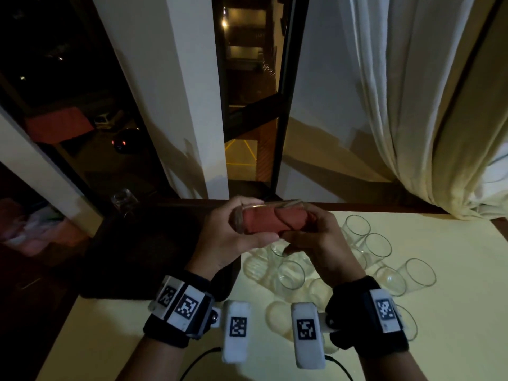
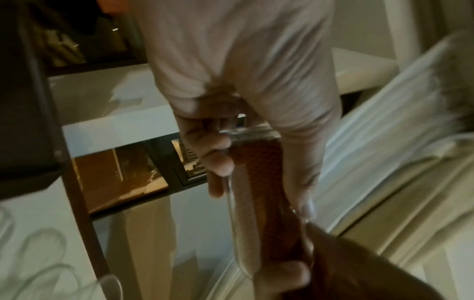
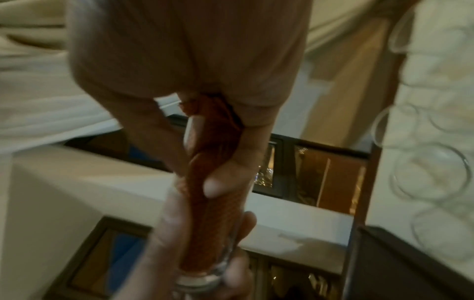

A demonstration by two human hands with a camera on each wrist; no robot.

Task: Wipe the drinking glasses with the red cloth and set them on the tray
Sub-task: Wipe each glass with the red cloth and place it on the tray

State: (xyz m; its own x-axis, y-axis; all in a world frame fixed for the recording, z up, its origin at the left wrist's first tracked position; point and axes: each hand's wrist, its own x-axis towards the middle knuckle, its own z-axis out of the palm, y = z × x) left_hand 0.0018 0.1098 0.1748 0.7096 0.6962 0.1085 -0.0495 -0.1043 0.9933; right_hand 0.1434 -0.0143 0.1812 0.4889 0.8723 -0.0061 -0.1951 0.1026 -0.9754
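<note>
Wrist bands: black, with white marker blocks, 1 on each wrist (image 1: 181, 312), nearest the head camera; 2 dark cables run off the near edge.
Surface: pale yellow top (image 1: 453, 312), under both forearms.
Loose glasses: a cluster of clear empty tumblers (image 1: 291, 274) on the surface, below and to the right of the hands; some upright, some overlapping in view, exact count not clear.
Left hand: (image 1: 220, 237) raised above the surface, fingers and thumb curled round the base end of the held glass.
Held glass: (image 1: 248, 209) clear, lying roughly level between the 2 hands, base to the left, mouth to the right.
Red cloth: (image 1: 264, 222) stuffed inside the held glass, filling most of its length; its weave shows through the wall in the left wrist view (image 2: 259, 182).
Right hand: (image 1: 316, 237) at the mouth end, fingers curled about the bunched cloth where it leaves the glass; the right wrist view shows the thumb pressed on the cloth (image 3: 220, 154).
Tray: dark, rectangular (image 1: 132, 257), on the surface left of the hands, touching neither hand.
Glass on tray: 1 clear glass (image 1: 125, 200) at the tray's far left corner; upright or inverted cannot be told.
Background: window with dark frame, white curtain (image 1: 412, 105) at right.
</note>
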